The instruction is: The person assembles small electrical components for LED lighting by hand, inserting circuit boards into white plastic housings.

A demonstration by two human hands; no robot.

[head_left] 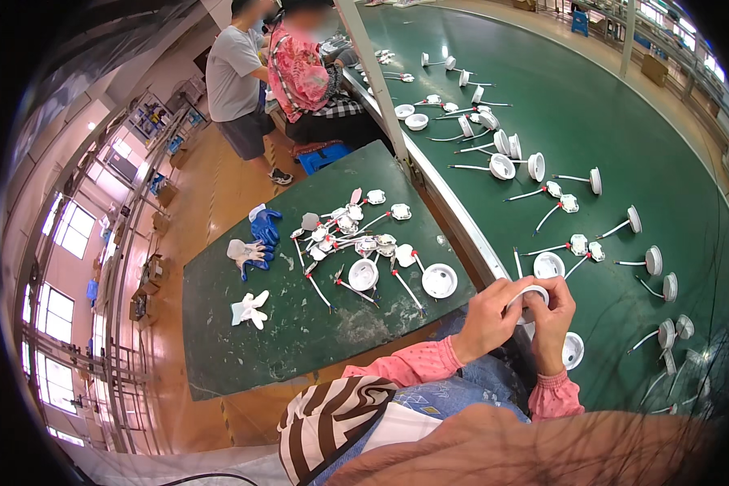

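Over the near edge of the green conveyor belt, I hold a small white round plastic housing between both hands. My left hand is closed on its left side, with fingertips and thumb at the rim. From the right, my right hand pinches the same housing, fingers bent over it. The fingers hide much of its inside. Just beyond my fingers lies another open white housing, and one more housing rests right of my right wrist. A white cable stands up beside my left fingertips.
A green side table on the left carries a pile of white parts with cables, two housings, blue gloves and a white glove. Several cabled housings dot the belt. A metal post rises ahead; two people work beyond.
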